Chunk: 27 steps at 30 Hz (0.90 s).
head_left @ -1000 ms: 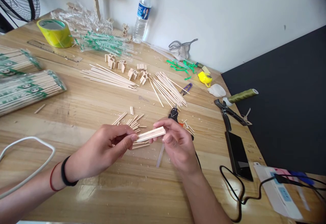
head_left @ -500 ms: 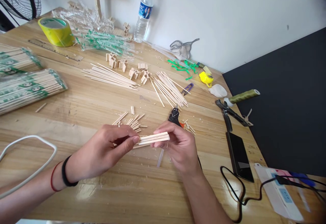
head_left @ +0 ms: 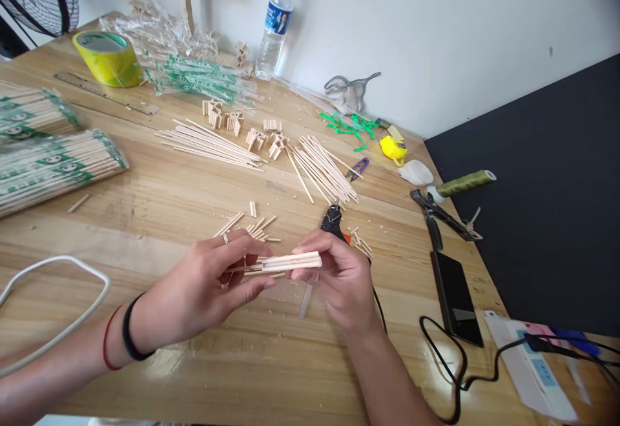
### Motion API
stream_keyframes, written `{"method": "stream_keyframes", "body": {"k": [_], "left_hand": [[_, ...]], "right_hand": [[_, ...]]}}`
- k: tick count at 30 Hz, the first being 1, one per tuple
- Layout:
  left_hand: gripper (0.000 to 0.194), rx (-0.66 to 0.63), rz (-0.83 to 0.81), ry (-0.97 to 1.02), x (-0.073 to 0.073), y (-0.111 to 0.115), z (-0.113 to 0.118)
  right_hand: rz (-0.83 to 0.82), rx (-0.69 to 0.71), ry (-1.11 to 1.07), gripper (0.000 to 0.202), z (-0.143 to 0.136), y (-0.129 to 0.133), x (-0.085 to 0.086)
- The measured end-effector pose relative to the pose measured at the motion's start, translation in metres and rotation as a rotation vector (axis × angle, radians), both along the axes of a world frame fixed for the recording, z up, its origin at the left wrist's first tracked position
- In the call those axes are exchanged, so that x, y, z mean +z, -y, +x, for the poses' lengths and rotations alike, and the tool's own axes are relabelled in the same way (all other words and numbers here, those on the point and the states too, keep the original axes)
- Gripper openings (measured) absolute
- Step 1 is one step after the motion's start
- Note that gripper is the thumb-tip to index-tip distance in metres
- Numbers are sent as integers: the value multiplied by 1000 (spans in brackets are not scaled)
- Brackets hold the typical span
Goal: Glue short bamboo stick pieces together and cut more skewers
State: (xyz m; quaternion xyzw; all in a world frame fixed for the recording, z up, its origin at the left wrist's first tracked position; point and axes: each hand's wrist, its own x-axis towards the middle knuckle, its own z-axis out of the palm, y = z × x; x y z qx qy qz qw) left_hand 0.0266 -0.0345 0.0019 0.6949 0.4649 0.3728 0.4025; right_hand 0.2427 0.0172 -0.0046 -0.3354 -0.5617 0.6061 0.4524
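Short wooden sticks (head_left: 293, 261) lie side by side in a small bundle, pinched at their right end between the thumb and fingers of my right hand (head_left: 339, 274). My left hand (head_left: 217, 277) is around the bundle's left end with thumb and fingers apart; whether a fingertip touches the wood cannot be made out. Behind my hands rests a black glue gun (head_left: 332, 219), partly hidden by my right hand. Loose short sticks (head_left: 259, 227) lie just beyond my left hand, some covered by its fingers.
Long sticks (head_left: 324, 168) and small glued stick pieces (head_left: 256, 139) lie farther back. Bagged sticks (head_left: 58, 168) and yellow tape (head_left: 109, 61) are at the left. A phone (head_left: 455, 297), black cable (head_left: 460, 368) and power strip (head_left: 537, 368) are at the right.
My left thumb and fingers have opened from their pinch on the bundle's left end, and that hand has shifted slightly right. My right hand still holds the bundle in nearly the same place.
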Motion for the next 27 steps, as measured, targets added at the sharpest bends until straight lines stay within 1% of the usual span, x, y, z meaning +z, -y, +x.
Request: {"method": "stream_keyframes", "body": {"k": [3,8,14,20,27], "left_hand": [[14,32,66,-17,-2,1,1],[13,66,104,-40,-2,1,1],[13,66,107,-21,-3,2,0],[13,56,118,-19,0,3,-1],[14,40,83,-2,1,2,-1]], "right_hand": [[26,6,19,19,0,1,0],[41,-16,21,23,6,-2,-3],[59,-35,33,23,10,-3,-4],[9,-32,-37,20,9,-1,-4],[-20,-20,-37,22,9,-2,-3]]}}
